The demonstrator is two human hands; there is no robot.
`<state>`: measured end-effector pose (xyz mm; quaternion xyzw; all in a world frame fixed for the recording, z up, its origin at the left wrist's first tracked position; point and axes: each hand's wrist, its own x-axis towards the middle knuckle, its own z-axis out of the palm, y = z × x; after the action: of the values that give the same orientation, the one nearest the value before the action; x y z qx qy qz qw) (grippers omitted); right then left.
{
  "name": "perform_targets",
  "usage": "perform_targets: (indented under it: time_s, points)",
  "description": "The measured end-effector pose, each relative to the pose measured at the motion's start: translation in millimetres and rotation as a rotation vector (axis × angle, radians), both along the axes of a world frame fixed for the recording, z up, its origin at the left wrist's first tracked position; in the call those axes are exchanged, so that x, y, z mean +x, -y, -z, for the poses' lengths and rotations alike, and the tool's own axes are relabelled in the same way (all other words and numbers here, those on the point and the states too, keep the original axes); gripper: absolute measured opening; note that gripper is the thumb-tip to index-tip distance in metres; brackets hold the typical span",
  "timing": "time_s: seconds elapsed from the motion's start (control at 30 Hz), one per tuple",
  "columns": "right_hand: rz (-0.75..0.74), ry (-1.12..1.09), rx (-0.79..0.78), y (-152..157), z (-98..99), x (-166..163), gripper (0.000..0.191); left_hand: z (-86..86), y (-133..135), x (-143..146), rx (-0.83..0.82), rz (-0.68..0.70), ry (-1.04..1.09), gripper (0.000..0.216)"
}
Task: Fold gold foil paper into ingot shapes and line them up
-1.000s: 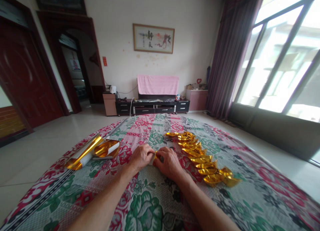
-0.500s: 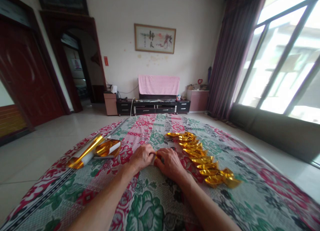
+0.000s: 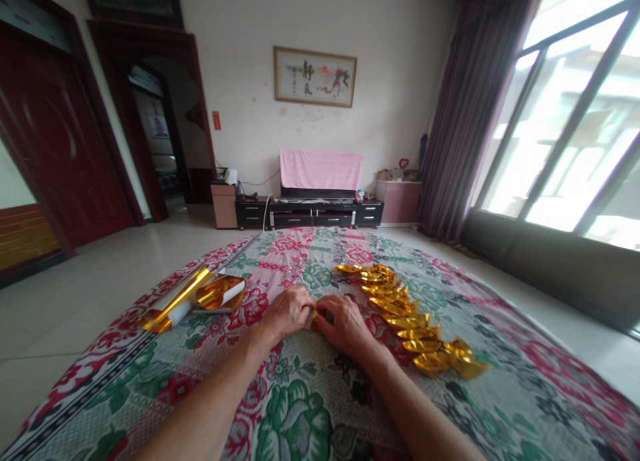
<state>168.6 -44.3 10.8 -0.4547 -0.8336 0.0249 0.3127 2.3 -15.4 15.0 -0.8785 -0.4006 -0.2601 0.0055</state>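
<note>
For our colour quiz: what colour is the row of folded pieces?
Gold folded foil pieces, head view.

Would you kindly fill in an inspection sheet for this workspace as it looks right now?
Surface: floral cloth, spread flat.
Job's things: small gold foil piece, mostly hidden; row of folded gold foil shapes to its right; gold foil sheets lying at the left.
Clutter: nothing seen.
Hands: left hand and right hand meet at mid-cloth, both closed on the gold foil piece.
Cables: a pale cable hangs at the far cabinet.
Surroundings: pink towel above the cabinet, framed picture on the wall, window and curtain at the right.
</note>
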Motion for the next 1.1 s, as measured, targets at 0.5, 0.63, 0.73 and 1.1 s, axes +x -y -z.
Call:
perform_targets:
  time_s: [0.5, 0.63, 0.73, 1.1]
  points:
    - [0.069, 0.059, -0.066, -1.1, 1.7, -1.8, 0.018, 2.1, -2.5, -1.2, -0.011, 0.014, -0.010, 0.021]
    - [0.087, 0.052, -0.079, -1.8, 1.6, -3.0, 0.020, 0.9, -1.0, -1.6, -0.015, 0.018, 0.000, 0.021]
    - [0.096, 0.049, -0.094, -2.0, 1.0, -3.5, 0.021, 0.6, -0.2, -1.9, -0.024, 0.016, 0.010, 0.021]
    - [0.096, 0.055, -0.089, -1.6, 0.2, -2.9, 0.020, 1.6, -0.7, -2.0, -0.025, 0.015, 0.009, 0.022]
